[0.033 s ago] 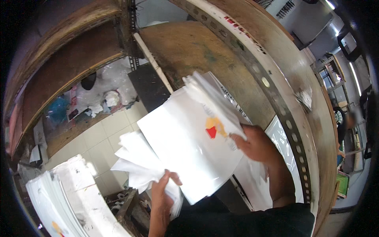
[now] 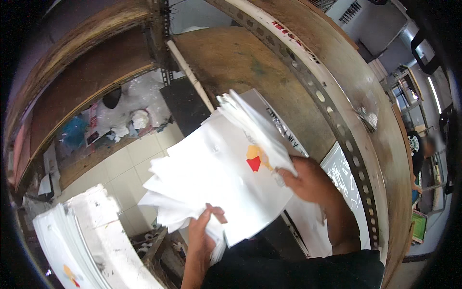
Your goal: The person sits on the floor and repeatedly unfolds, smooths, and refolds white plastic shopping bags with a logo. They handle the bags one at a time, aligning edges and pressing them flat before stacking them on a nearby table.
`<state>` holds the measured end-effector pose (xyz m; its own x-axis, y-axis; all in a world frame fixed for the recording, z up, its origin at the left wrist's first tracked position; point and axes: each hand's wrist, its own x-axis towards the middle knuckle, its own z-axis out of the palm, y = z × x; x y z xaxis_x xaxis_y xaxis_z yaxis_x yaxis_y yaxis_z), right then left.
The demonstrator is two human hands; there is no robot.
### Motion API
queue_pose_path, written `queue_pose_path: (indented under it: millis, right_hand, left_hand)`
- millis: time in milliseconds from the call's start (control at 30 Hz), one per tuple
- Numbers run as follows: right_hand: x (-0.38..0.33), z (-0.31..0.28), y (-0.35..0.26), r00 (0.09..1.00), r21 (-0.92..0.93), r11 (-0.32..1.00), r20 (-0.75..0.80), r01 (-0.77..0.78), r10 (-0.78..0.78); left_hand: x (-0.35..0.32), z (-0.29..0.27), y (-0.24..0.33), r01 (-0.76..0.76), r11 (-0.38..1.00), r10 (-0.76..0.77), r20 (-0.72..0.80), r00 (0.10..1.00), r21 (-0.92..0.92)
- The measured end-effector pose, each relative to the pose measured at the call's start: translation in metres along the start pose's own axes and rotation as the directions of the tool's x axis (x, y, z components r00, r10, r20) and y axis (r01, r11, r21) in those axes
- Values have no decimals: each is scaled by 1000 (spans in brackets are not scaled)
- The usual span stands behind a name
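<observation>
Nothing is shifting since before: your left hand (image 2: pixel 202 231) and right hand (image 2: pixel 308 180) are gripping the white bag stack (image 2: pixel 216 178); keep edges squared.

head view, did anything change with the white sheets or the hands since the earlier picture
Nothing visibly changed. The left hand grips the near edge of the stack of white sheets as before, and the right hand rests at its right side, by the red and yellow mark. The second pile of sheets at lower left and the wooden shelf are where they were.
</observation>
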<state>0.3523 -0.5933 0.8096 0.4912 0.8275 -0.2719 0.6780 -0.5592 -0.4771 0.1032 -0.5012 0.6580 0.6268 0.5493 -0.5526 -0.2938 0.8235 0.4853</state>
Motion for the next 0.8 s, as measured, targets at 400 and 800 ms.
queue_pose_path:
  millis: [400,800]
  right_hand:
    - [-90,115,-115,795,-127,788,12,603,-606]
    - [-117,166,-116,781,-209,753,139,624,-608]
  left_hand:
    - [-85,-7,8,-214,976,217,123,968,-40]
    - [-105,-24,15,-185,977,203,-198,959,105]
